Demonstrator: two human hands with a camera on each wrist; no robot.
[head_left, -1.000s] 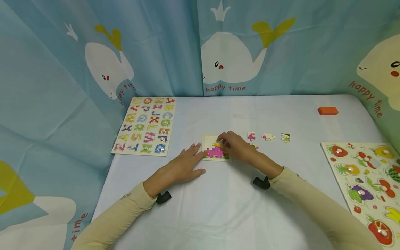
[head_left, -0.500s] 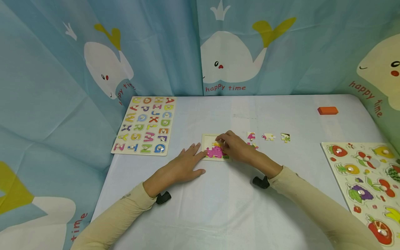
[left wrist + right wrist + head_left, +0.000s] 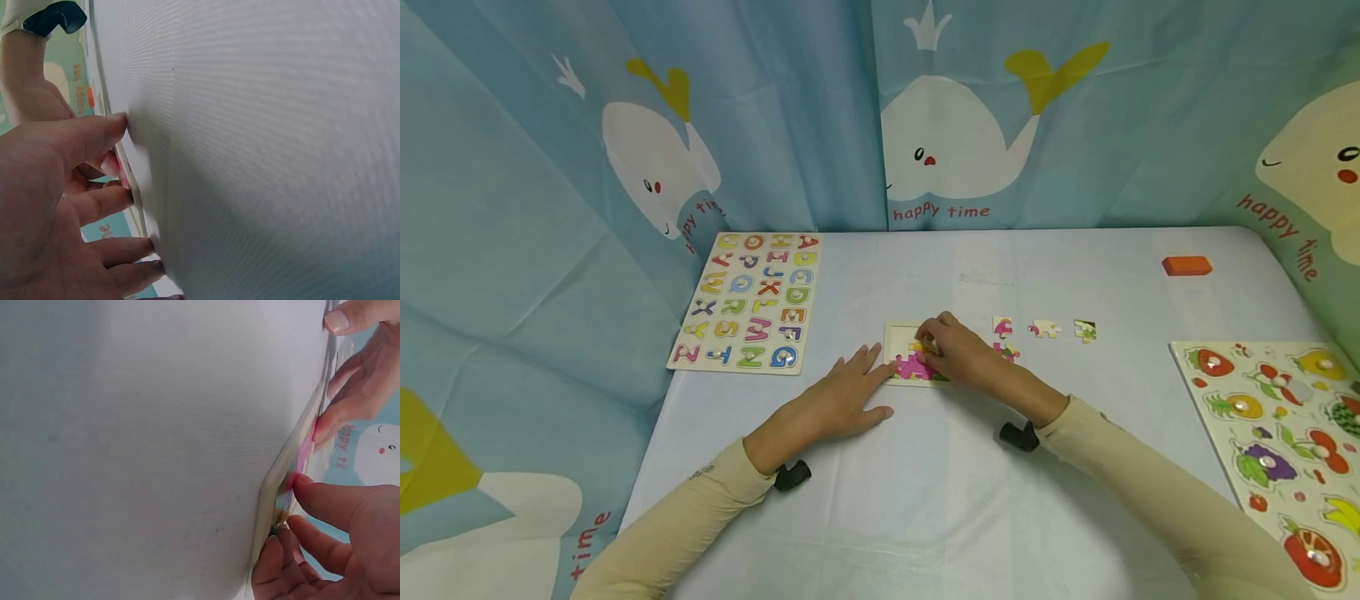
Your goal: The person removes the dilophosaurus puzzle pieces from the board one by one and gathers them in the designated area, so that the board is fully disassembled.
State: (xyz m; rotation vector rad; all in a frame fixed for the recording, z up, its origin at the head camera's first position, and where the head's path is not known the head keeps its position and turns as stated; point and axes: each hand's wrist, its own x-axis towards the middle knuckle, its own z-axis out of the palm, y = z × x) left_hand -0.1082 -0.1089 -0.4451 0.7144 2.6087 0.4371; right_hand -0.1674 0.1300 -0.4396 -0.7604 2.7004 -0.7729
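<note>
A small framed jigsaw puzzle (image 3: 910, 367) with pink pieces fitted along its near part lies mid-table; the back of its tray (image 3: 901, 335) shows bare. My left hand (image 3: 842, 400) rests flat with fingers spread, the index fingertip on the tray's left near corner. Over the tray's right side, my right hand (image 3: 962, 354) has thumb and curled fingers at a yellowish puzzle piece (image 3: 919, 347), which they mostly hide. In the right wrist view, the thumb (image 3: 322, 503) presses near the pink pieces, with other fingers along the tray's edge (image 3: 265, 500).
Several loose jigsaw pieces (image 3: 1043, 329) lie right of the tray, partly behind the right hand. An alphabet board (image 3: 745, 304) stands at the left, a fruit board (image 3: 1232, 442) at the right. An orange block (image 3: 1187, 266) sits at the back right, before a whale-print curtain (image 3: 820, 125).
My right hand has shifted slightly left over the tray, and its thumb now reaches in toward the pink pieces. The left hand stays in place.
</note>
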